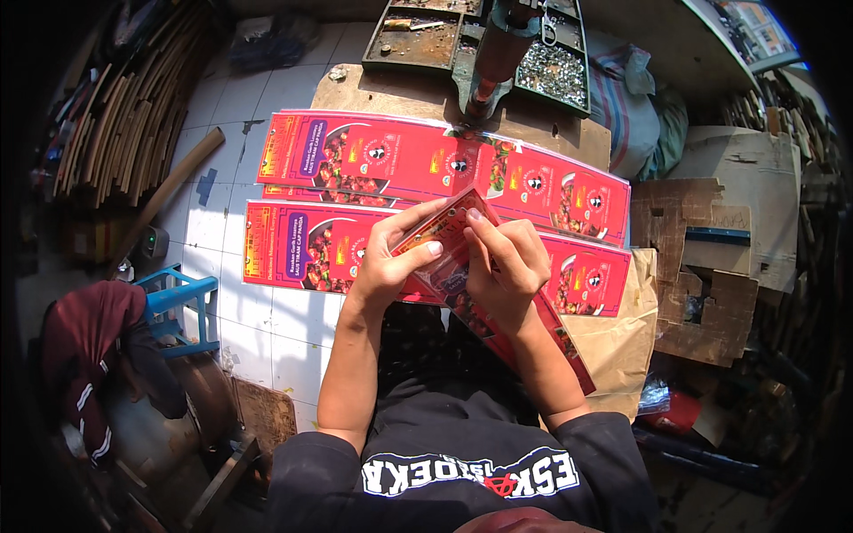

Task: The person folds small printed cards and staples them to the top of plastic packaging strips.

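Both hands are closed on one long red printed cardboard sleeve point(480, 293) held above the lap: the left hand point(386, 266) pinches its upper end between thumb and curled fingers, and the right hand point(506, 271) wraps it from the other side with fingertips pressed at the top edge. The sleeve runs diagonally down past the right forearm towards the lower right. Beyond the hands, two rows of matching flat red printed sheets point(426, 164) lie spread across the white tiled floor point(258, 293), overlapping one another. The likeliest trouble, as I judge it, is a crooked crease or a torn corner if the two thumbs press unevenly, since the card looks thin and glossy and could slip in the grip. The long free end might also catch the brown paper sack point(622, 338) lying just beside it. Room is tight: a green metal press with parts trays point(498, 44) stands behind the sheets, torn brown cardboard boxes point(711, 266) crowd the right, and a blue plastic stool point(182, 306) sits to the left. Open floor lies mainly on the left.
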Tool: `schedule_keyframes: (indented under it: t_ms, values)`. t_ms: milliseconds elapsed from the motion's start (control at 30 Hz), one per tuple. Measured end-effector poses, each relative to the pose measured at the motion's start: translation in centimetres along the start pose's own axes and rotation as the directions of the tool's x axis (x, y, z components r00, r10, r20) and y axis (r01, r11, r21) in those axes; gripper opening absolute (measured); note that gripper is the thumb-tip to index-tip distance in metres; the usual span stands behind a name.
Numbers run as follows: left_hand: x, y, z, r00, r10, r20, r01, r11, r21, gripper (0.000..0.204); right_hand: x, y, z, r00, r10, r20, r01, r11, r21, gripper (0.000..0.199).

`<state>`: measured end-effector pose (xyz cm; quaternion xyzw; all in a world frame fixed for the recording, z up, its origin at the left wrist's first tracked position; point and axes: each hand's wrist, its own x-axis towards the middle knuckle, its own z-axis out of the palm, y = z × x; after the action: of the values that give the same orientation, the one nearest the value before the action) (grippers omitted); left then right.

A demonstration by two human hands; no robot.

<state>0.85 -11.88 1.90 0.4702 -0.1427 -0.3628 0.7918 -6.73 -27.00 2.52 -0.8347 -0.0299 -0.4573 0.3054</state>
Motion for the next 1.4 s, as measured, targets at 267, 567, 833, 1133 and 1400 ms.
schedule_keyframes:
  t_ms: [267, 567, 833, 1133, 1400]
  values:
    - [0.0, 0.0, -0.4, 0.999, -0.036, 0.038, 0.036, 0.999, -0.014, 0.052, 0.1, -0.1, 0.1, 1.000, 0.005, -0.021, -0.005, 1.000, -0.010, 0.037]
    - [0.0, -0.2, -0.3, 1.000, -0.013, 0.017, 0.014, 0.999, -0.030, 0.050, -0.4, 0.2, 0.5, 0.999, -0.050, 0.015, 0.051, 0.996, -0.069, 0.039]
    - [0.0, -0.3, -0.2, 0.999, 0.039, 0.001, -0.039, 0.999, -0.022, 0.049, -0.3, 0.0, 0.3, 0.995, -0.096, 0.034, 0.099, 0.991, -0.086, 0.044]
    - [0.2, -0.5, 0.4, 0.995, 0.092, -0.041, -0.092, 0.996, -0.002, 0.044, 0.0, -0.4, -0.4, 0.994, -0.084, 0.073, 0.090, 0.992, -0.083, 0.040]
    - [0.1, -0.7, 0.0, 0.988, 0.137, -0.068, -0.133, 0.989, 0.071, 0.045, 0.7, -0.9, -0.3, 0.984, -0.060, 0.166, 0.081, 0.989, -0.123, 0.036]
